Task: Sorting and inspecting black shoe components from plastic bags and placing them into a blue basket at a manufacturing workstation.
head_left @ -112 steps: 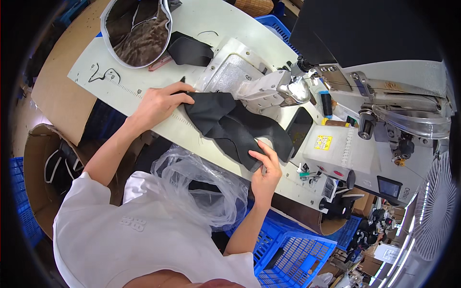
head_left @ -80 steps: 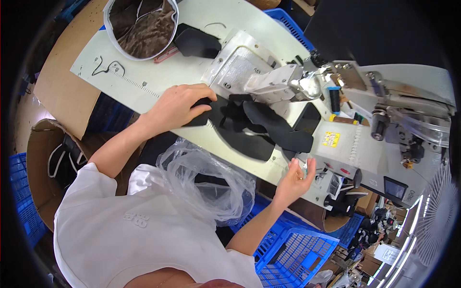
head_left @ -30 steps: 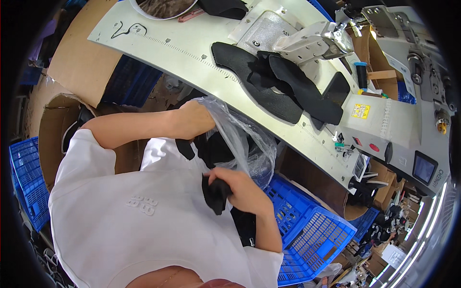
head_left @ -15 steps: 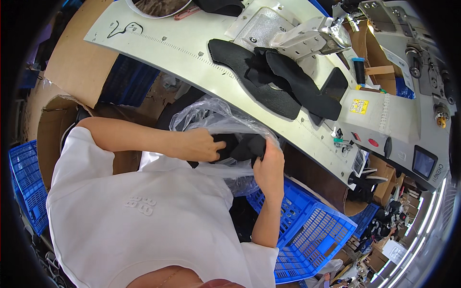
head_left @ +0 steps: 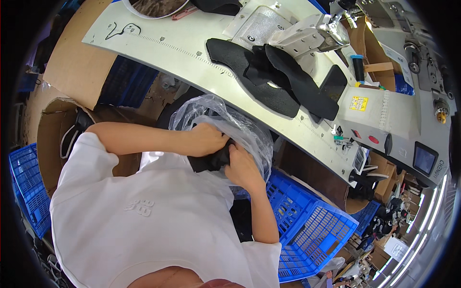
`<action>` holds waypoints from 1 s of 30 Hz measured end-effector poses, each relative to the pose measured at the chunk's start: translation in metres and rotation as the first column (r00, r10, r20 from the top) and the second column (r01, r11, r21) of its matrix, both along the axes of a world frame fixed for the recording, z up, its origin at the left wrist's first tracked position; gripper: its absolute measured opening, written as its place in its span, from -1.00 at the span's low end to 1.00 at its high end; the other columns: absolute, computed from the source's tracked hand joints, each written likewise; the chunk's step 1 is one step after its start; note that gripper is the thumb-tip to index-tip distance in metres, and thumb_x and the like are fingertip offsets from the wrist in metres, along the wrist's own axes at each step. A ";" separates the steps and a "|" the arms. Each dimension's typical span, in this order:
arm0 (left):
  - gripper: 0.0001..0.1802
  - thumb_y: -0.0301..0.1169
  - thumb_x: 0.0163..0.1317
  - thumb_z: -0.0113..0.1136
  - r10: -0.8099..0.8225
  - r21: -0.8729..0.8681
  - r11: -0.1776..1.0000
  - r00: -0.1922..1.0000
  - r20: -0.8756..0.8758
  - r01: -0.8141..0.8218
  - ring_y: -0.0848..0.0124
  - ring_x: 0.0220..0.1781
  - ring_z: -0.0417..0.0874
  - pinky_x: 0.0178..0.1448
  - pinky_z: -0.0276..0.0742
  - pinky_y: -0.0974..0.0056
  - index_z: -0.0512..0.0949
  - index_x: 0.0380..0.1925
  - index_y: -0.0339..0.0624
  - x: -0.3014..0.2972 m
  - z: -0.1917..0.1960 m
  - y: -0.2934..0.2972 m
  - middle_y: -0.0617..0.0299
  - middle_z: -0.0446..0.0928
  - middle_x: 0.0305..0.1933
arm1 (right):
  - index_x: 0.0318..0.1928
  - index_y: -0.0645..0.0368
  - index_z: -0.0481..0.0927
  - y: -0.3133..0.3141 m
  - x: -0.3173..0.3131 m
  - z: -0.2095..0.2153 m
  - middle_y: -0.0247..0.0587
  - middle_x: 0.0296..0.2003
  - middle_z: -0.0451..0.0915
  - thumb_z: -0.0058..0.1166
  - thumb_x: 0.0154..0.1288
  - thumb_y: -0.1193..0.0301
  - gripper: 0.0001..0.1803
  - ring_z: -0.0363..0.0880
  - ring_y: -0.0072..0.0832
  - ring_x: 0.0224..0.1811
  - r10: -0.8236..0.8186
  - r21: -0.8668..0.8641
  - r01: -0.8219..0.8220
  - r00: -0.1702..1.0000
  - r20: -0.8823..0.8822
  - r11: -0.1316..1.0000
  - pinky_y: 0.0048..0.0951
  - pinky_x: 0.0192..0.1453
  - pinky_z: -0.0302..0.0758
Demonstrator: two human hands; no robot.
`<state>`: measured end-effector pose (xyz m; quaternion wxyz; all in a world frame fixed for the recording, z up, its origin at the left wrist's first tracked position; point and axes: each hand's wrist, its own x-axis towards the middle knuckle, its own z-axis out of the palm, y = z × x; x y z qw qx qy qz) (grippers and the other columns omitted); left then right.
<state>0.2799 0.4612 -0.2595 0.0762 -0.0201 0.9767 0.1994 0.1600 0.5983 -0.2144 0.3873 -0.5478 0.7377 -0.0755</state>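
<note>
Black pieces (head_left: 303, 85) already lie on the table (head_left: 158, 57) at one o'clock; left hand (head_left: 207, 139) and right hand (head_left: 244, 168) pinch dark cloth (head_left: 207, 163), not yet clear of the plastic bag (head_left: 257, 139).

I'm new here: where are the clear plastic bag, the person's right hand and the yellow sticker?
Clear plastic bag (head_left: 252, 129), head view: its crumpled upper right part.
Right hand (head_left: 243, 167), head view: back of the hand.
Yellow sticker (head_left: 359, 103), head view: middle of its face.
</note>
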 end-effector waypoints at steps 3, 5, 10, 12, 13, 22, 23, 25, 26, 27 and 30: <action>-0.72 -0.37 -0.08 0.33 -0.102 0.085 0.993 0.966 0.238 0.083 0.10 -0.27 0.73 -0.25 0.63 0.08 0.62 -0.33 -0.26 -0.018 -0.017 -0.006 0.02 0.67 -0.37 | -0.08 0.50 0.45 0.004 0.000 0.003 0.39 -0.03 0.50 0.09 0.04 0.60 -0.62 0.51 0.21 0.05 -0.014 0.013 0.015 0.997 -0.075 1.000 0.00 0.14 0.47; -0.81 -0.37 -0.11 0.36 -0.044 0.056 0.998 0.930 0.365 0.025 0.10 -0.22 0.73 -0.16 0.64 0.03 0.65 -0.49 -0.22 -0.027 -0.027 -0.007 0.02 0.67 -0.40 | -0.08 0.50 0.45 0.008 -0.003 -0.001 0.38 -0.08 0.53 0.10 0.06 0.58 -0.63 0.54 0.21 0.00 -0.037 0.019 0.040 0.992 -0.122 0.999 -0.01 0.11 0.49; -0.63 -0.40 -0.01 0.30 -0.098 0.032 0.995 0.958 0.270 0.093 0.06 -0.21 0.72 -0.14 0.64 0.03 0.61 -0.12 -0.13 -0.024 -0.014 -0.010 0.00 0.66 -0.36 | -0.10 0.43 0.51 0.014 -0.015 0.000 0.27 -0.12 0.58 0.19 -0.02 0.55 -0.60 0.54 0.14 0.04 -0.140 0.101 0.164 0.967 -0.215 0.981 -0.03 0.12 0.49; -0.64 -0.44 0.19 0.10 -0.122 0.116 0.988 0.967 0.223 0.098 0.09 -0.18 0.72 -0.22 0.62 0.04 0.51 0.02 -0.03 -0.013 0.010 -0.008 0.03 0.63 -0.34 | -0.12 0.41 0.52 0.018 -0.028 0.004 0.27 -0.16 0.59 0.18 -0.02 0.56 -0.62 0.55 0.14 0.02 -0.127 0.088 0.144 0.976 -0.179 0.986 -0.03 0.10 0.49; -0.64 -0.44 0.19 0.10 -0.127 0.117 0.988 0.966 0.227 0.102 0.09 -0.18 0.72 -0.22 0.62 0.04 0.51 0.02 -0.03 -0.007 0.009 -0.010 0.03 0.63 -0.34 | -0.14 0.39 0.53 0.021 -0.032 0.004 0.26 -0.20 0.60 0.17 -0.03 0.57 -0.65 0.56 0.14 -0.01 -0.104 0.070 0.116 0.984 -0.144 0.991 -0.02 0.08 0.50; -0.75 -0.37 0.12 0.13 -0.293 -0.064 0.955 0.900 -0.323 0.289 0.26 -0.50 0.57 -0.45 0.49 0.21 0.45 -0.16 0.00 0.033 0.035 -0.030 0.21 0.34 -0.59 | -0.21 0.30 0.59 0.008 -0.039 0.000 0.12 -0.24 0.63 0.15 -0.02 0.55 -0.72 0.66 -0.02 -0.16 0.043 0.011 -0.041 0.923 -0.382 0.999 -0.16 -0.05 0.60; -0.75 -0.37 0.12 0.14 -0.306 -0.070 0.951 0.886 -0.348 0.301 0.27 -0.50 0.57 -0.45 0.48 0.22 0.45 -0.16 0.01 0.033 0.039 -0.033 0.21 0.34 -0.59 | -0.21 0.30 0.59 0.009 -0.040 0.000 0.12 -0.24 0.63 0.15 -0.02 0.55 -0.72 0.66 -0.02 -0.16 0.036 0.012 -0.034 0.923 -0.382 0.999 -0.16 -0.05 0.60; -0.74 -0.37 0.12 0.14 -0.310 -0.078 0.950 0.875 -0.372 0.304 0.27 -0.50 0.57 -0.45 0.47 0.22 0.44 -0.15 0.01 0.035 0.043 -0.036 0.21 0.33 -0.60 | -0.20 0.29 0.59 0.014 -0.044 -0.003 0.11 -0.25 0.63 0.15 -0.01 0.54 -0.73 0.66 -0.02 -0.17 0.005 -0.086 -0.049 0.894 -0.447 0.995 -0.16 -0.07 0.60; -0.72 -0.38 0.13 0.15 -0.263 -0.017 0.963 0.916 -0.302 0.270 0.25 -0.49 0.58 -0.44 0.48 0.21 0.44 -0.12 0.01 0.036 0.043 -0.039 0.20 0.35 -0.59 | -0.20 0.29 0.59 0.015 -0.045 -0.002 0.11 -0.25 0.63 0.15 -0.01 0.54 -0.73 0.66 -0.02 -0.17 0.004 -0.087 -0.048 0.894 -0.449 0.995 -0.16 -0.07 0.60; -0.70 -0.38 0.14 0.16 -0.215 0.041 0.972 0.950 -0.226 0.229 0.23 -0.48 0.59 -0.42 0.48 0.20 0.44 -0.09 0.00 0.037 0.044 -0.040 0.19 0.37 -0.59 | -0.20 0.30 0.60 0.016 -0.045 -0.001 0.11 -0.23 0.64 0.13 0.00 0.56 -0.73 0.65 -0.01 -0.15 -0.015 -0.092 -0.027 0.904 -0.428 0.995 -0.15 -0.06 0.60; -0.66 -0.41 0.17 0.19 -0.098 0.189 0.976 0.992 -0.076 0.110 0.16 -0.43 0.62 -0.37 0.51 0.13 0.44 -0.03 0.00 0.032 0.051 -0.042 0.15 0.43 -0.56 | -0.06 0.40 0.51 0.011 -0.045 0.008 0.22 -0.19 0.61 0.12 0.01 0.60 -0.61 0.61 0.08 -0.09 -0.048 -0.083 0.022 0.947 -0.316 0.996 -0.10 0.02 0.54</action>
